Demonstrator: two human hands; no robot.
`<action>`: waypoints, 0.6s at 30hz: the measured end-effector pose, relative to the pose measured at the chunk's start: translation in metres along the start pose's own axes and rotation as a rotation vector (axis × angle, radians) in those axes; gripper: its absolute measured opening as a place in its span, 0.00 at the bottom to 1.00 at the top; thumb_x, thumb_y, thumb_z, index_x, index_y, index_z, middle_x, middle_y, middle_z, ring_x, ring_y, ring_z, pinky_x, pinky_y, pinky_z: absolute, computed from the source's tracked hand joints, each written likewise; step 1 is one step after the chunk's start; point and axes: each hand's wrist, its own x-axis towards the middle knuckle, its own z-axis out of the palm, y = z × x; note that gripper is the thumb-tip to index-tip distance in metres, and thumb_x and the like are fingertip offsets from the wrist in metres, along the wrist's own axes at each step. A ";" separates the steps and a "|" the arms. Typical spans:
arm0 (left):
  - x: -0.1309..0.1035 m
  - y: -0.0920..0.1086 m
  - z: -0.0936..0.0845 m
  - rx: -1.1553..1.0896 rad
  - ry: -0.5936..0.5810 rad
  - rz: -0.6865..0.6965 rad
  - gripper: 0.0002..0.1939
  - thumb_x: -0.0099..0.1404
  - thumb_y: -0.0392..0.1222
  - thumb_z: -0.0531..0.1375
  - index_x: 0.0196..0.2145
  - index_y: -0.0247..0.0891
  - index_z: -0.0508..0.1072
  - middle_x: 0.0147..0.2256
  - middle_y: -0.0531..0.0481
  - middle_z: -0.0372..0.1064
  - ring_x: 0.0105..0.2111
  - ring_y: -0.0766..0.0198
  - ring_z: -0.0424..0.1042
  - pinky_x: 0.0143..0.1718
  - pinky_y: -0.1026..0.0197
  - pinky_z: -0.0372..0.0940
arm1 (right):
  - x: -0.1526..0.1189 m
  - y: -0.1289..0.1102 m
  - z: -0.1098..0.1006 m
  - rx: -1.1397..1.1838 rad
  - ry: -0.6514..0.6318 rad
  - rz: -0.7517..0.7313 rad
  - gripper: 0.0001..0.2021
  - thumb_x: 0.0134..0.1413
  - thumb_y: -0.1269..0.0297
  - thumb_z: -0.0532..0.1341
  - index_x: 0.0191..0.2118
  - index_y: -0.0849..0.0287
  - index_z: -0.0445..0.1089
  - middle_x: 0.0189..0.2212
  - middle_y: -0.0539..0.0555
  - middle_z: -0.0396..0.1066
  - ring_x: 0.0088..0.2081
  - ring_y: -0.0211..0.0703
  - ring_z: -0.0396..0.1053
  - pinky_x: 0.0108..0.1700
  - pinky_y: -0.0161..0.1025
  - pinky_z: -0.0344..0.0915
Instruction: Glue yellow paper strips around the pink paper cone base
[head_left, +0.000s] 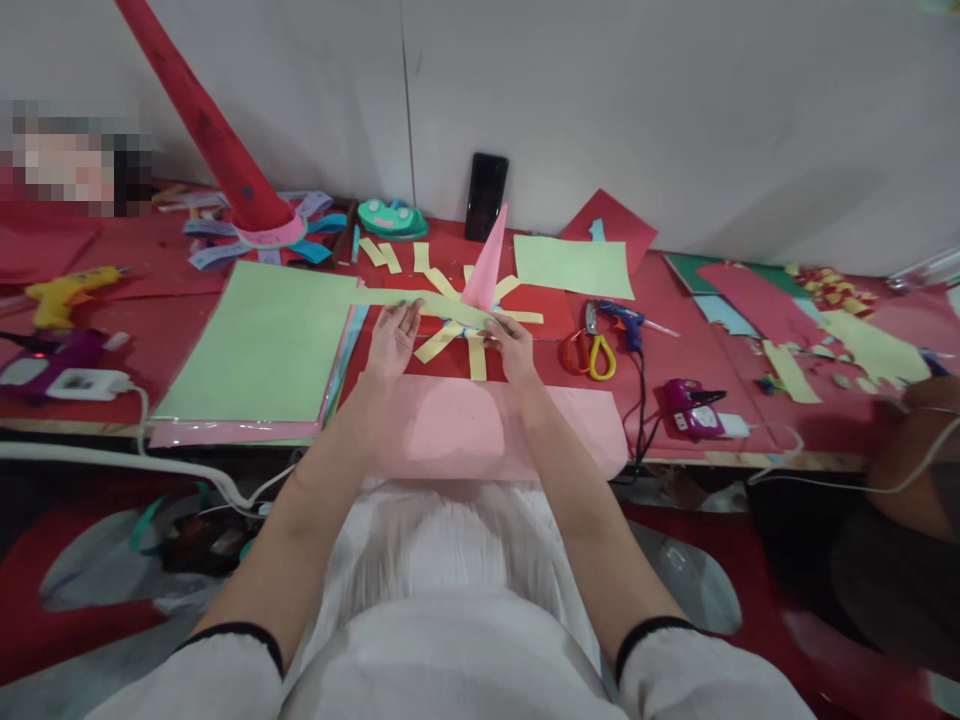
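A long pale green paper strip (448, 307) stretches between my two hands, in front of a small upright pink paper cone (487, 262). My left hand (397, 335) pinches the strip near its middle, and its left end reaches over the green sheets. My right hand (511, 342) grips the strip's right end beside the cone's base. Yellow paper strips (477, 357) spread out like rays around the cone on red paper. Below my hands lies a pink sheet (555, 420) along the table edge.
Green sheets (259, 340) lie left. Scissors (600, 357) and a blue glue gun (624, 320) lie right. A phone (486, 197) leans on the wall. A tall red cone (240, 170) stands back left. Another person's arm (919, 460) is at far right.
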 end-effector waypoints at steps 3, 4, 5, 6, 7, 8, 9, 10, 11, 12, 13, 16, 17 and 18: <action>0.000 0.002 0.002 -0.004 -0.023 0.004 0.02 0.60 0.40 0.58 0.32 0.41 0.67 0.44 0.49 0.73 0.52 0.64 0.68 0.52 0.61 0.65 | 0.001 -0.002 -0.002 0.022 0.029 0.007 0.13 0.42 0.59 0.65 0.37 0.56 0.71 0.35 0.50 0.73 0.34 0.38 0.72 0.31 0.34 0.68; -0.001 0.003 0.003 -0.012 -0.038 -0.008 0.02 0.60 0.40 0.58 0.33 0.41 0.68 0.45 0.49 0.73 0.52 0.64 0.68 0.53 0.61 0.64 | 0.001 -0.003 -0.003 0.035 0.039 0.013 0.13 0.43 0.59 0.65 0.37 0.56 0.71 0.36 0.50 0.73 0.35 0.38 0.72 0.32 0.35 0.68; -0.001 0.005 0.004 -0.022 -0.055 -0.024 0.02 0.60 0.39 0.57 0.33 0.41 0.68 0.45 0.48 0.73 0.52 0.64 0.68 0.53 0.60 0.64 | 0.001 -0.004 -0.003 0.056 0.049 0.021 0.13 0.43 0.60 0.64 0.37 0.56 0.70 0.36 0.50 0.73 0.36 0.38 0.72 0.33 0.35 0.68; -0.003 0.007 0.005 -0.031 -0.074 -0.043 0.03 0.60 0.38 0.56 0.34 0.40 0.68 0.45 0.48 0.73 0.52 0.63 0.68 0.54 0.60 0.64 | 0.001 -0.005 -0.004 0.085 0.057 0.029 0.12 0.43 0.60 0.64 0.37 0.56 0.70 0.37 0.50 0.73 0.37 0.39 0.72 0.34 0.35 0.69; -0.004 0.009 0.006 -0.036 -0.092 -0.064 0.05 0.60 0.37 0.56 0.35 0.40 0.68 0.44 0.47 0.73 0.52 0.63 0.68 0.54 0.59 0.64 | 0.002 -0.005 -0.006 0.117 0.064 0.038 0.12 0.43 0.61 0.64 0.37 0.55 0.70 0.37 0.50 0.73 0.38 0.38 0.72 0.35 0.35 0.69; -0.006 0.011 0.008 -0.036 -0.110 -0.087 0.06 0.59 0.36 0.55 0.36 0.40 0.69 0.43 0.47 0.73 0.52 0.63 0.69 0.54 0.59 0.64 | 0.003 -0.006 -0.007 0.151 0.070 0.048 0.11 0.43 0.61 0.64 0.36 0.55 0.70 0.38 0.50 0.73 0.40 0.38 0.72 0.37 0.35 0.69; -0.008 0.014 0.010 -0.031 -0.130 -0.111 0.07 0.59 0.35 0.55 0.37 0.39 0.69 0.43 0.47 0.73 0.51 0.62 0.69 0.54 0.58 0.64 | 0.003 -0.006 -0.009 0.183 0.074 0.057 0.10 0.44 0.62 0.63 0.36 0.54 0.69 0.38 0.49 0.72 0.40 0.37 0.72 0.38 0.34 0.69; -0.010 0.016 0.011 -0.024 -0.157 -0.139 0.08 0.59 0.36 0.55 0.37 0.39 0.69 0.42 0.47 0.73 0.51 0.62 0.69 0.54 0.58 0.64 | 0.004 -0.005 -0.011 0.208 0.073 0.062 0.09 0.45 0.62 0.62 0.36 0.54 0.69 0.39 0.49 0.72 0.41 0.36 0.72 0.39 0.34 0.69; -0.013 0.018 0.012 -0.020 -0.189 -0.168 0.08 0.59 0.36 0.55 0.37 0.39 0.69 0.40 0.47 0.73 0.50 0.61 0.70 0.53 0.57 0.65 | 0.006 -0.005 -0.013 0.223 0.067 0.062 0.08 0.46 0.62 0.61 0.36 0.54 0.69 0.40 0.49 0.72 0.41 0.35 0.72 0.40 0.33 0.69; -0.015 0.019 0.014 -0.020 -0.224 -0.199 0.07 0.59 0.37 0.55 0.36 0.39 0.70 0.38 0.47 0.73 0.48 0.60 0.71 0.52 0.57 0.66 | 0.007 -0.004 -0.015 0.232 0.059 0.057 0.08 0.48 0.61 0.60 0.36 0.53 0.68 0.40 0.49 0.72 0.41 0.34 0.72 0.40 0.33 0.70; -0.017 0.020 0.014 -0.023 -0.258 -0.232 0.07 0.59 0.38 0.55 0.36 0.38 0.70 0.36 0.46 0.73 0.46 0.60 0.73 0.52 0.56 0.66 | 0.008 -0.003 -0.016 0.238 0.051 0.051 0.08 0.49 0.61 0.59 0.37 0.53 0.68 0.41 0.49 0.72 0.42 0.34 0.72 0.41 0.33 0.70; -0.020 0.021 0.016 -0.023 -0.326 -0.325 0.08 0.59 0.40 0.54 0.35 0.37 0.71 0.32 0.46 0.73 0.38 0.59 0.76 0.48 0.55 0.68 | 0.011 0.000 -0.022 0.258 0.106 0.063 0.07 0.50 0.61 0.58 0.37 0.54 0.67 0.40 0.51 0.73 0.42 0.35 0.71 0.42 0.34 0.71; -0.020 0.021 0.016 -0.021 -0.334 -0.344 0.09 0.60 0.40 0.54 0.35 0.37 0.71 0.31 0.46 0.73 0.36 0.60 0.76 0.47 0.54 0.69 | 0.013 0.001 -0.024 0.266 0.149 0.084 0.07 0.51 0.61 0.58 0.36 0.55 0.67 0.38 0.51 0.73 0.41 0.36 0.72 0.42 0.35 0.71; -0.019 0.020 0.016 -0.021 -0.335 -0.352 0.09 0.60 0.41 0.54 0.35 0.37 0.71 0.31 0.46 0.74 0.35 0.60 0.76 0.47 0.54 0.68 | 0.014 0.002 -0.025 0.269 0.192 0.105 0.06 0.52 0.60 0.58 0.35 0.55 0.67 0.36 0.52 0.73 0.40 0.37 0.72 0.41 0.37 0.72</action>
